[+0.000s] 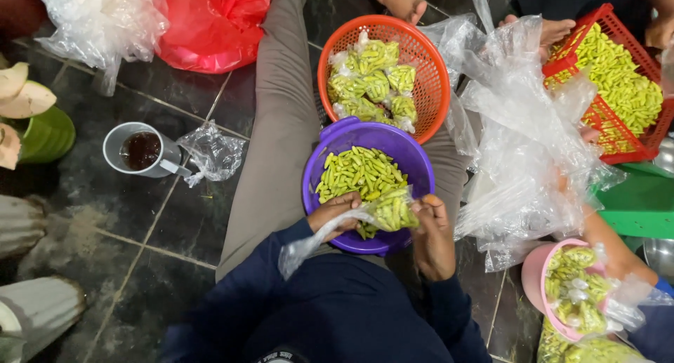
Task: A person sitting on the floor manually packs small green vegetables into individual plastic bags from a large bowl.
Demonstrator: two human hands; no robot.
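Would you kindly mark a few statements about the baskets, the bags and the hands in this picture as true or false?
1. Both hands hold a clear plastic bag of green chillies over the purple basket. True; left hand, right hand.
2. The orange basket holds loose chillies only. False: it holds filled, closed bags.
3. A mug of dark drink stands on the floor tiles. True.
4. The red crate is empty. False: it is full of green chillies.
5. The purple basket holds loose chillies. True.
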